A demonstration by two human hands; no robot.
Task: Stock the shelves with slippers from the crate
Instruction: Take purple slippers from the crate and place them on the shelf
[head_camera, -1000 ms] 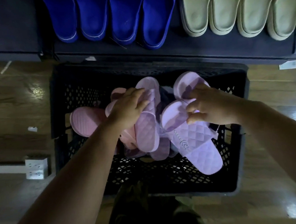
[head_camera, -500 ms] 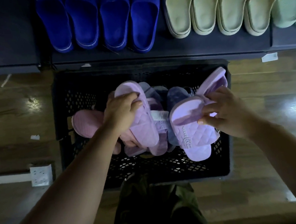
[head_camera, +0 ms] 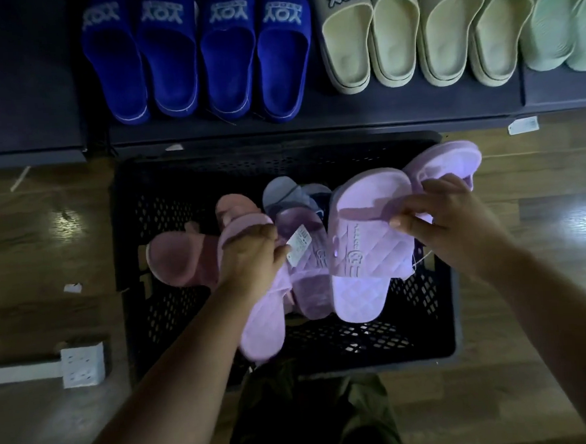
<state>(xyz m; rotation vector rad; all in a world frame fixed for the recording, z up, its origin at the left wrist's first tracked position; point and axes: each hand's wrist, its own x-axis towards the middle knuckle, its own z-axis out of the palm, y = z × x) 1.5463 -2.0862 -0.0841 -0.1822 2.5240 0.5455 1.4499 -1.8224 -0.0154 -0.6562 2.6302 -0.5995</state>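
Top edge crops blue slippers [head_camera: 171, 57] and beige slippers [head_camera: 394, 44]; right edge crops green slippers [head_camera: 561, 33]. Left hand [head_camera: 249, 258] fingers hidden inside lilac slipper [head_camera: 263, 326], heel blurred. Tag [head_camera: 299, 244] print unreadable. Grey slippers [head_camera: 283, 193] mostly buried. Right hand [head_camera: 457, 232] covers strap edge of quilted slipper [head_camera: 365, 251], part of far lilac slipper [head_camera: 452, 159].

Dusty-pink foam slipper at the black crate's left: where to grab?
Pinch the dusty-pink foam slipper by its rounded left end, from above: that end lies bare, the other is hidden behind the left hand and its lilac quilted slipper.
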